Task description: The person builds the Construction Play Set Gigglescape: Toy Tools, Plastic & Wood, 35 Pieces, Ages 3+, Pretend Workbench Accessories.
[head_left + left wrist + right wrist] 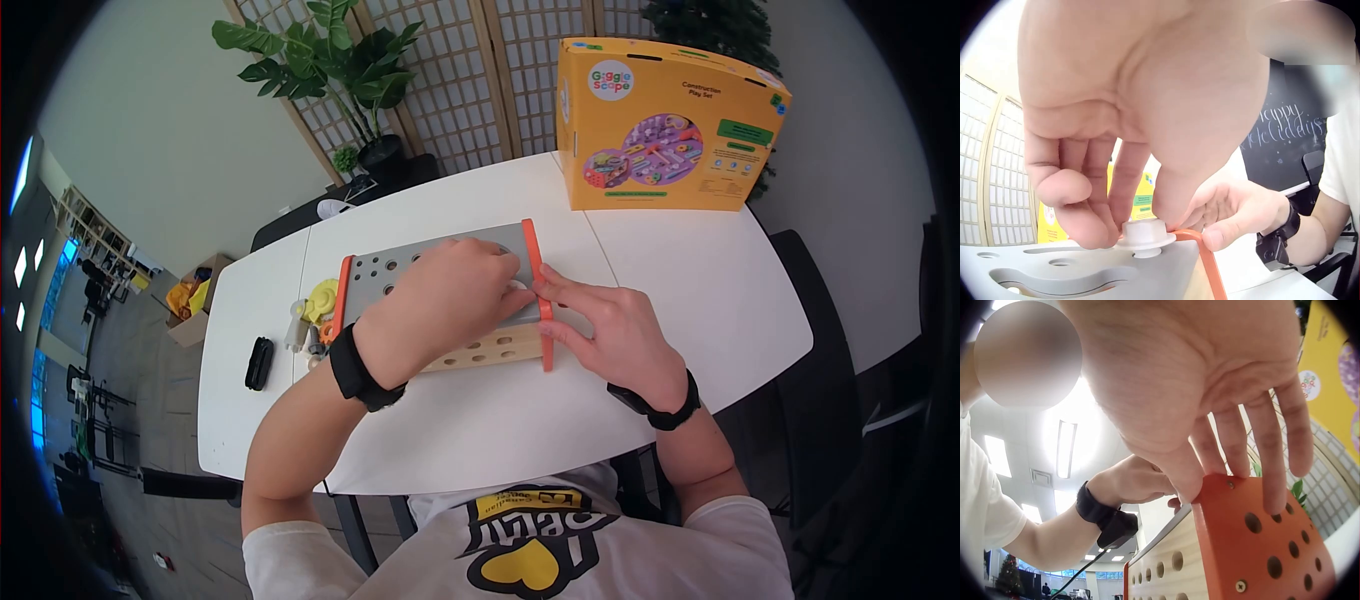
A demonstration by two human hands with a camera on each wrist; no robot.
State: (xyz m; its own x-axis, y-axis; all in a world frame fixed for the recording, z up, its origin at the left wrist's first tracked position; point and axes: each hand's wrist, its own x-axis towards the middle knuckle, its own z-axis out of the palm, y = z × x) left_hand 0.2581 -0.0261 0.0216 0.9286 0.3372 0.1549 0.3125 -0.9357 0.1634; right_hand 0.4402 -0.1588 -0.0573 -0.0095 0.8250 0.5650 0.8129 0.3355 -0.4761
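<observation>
A toy workbench with a grey, hole-pierced top point(500, 236), orange side panels point(1216, 540) and a pale wooden front point(515, 347) stands on the white table. Over the right part of the top, my left hand point(440, 290) pinches a white plastic bolt point(1145, 232) between thumb and fingers. The bolt is upright with its flange close over the grey surface. My right hand point(622, 332) rests on the right orange panel, fingers straight along its outer face, thumb point(1175, 472) at the top edge. In the head view my left hand mostly covers the bolt.
Left of the workbench lie yellow toy parts point(322, 299), an orange piece point(327, 332) and several grey ones. A black case point(259, 363) is farther left. The yellow play set box point(670, 130) stands at the back right. A potted plant point(380, 155) is behind the table.
</observation>
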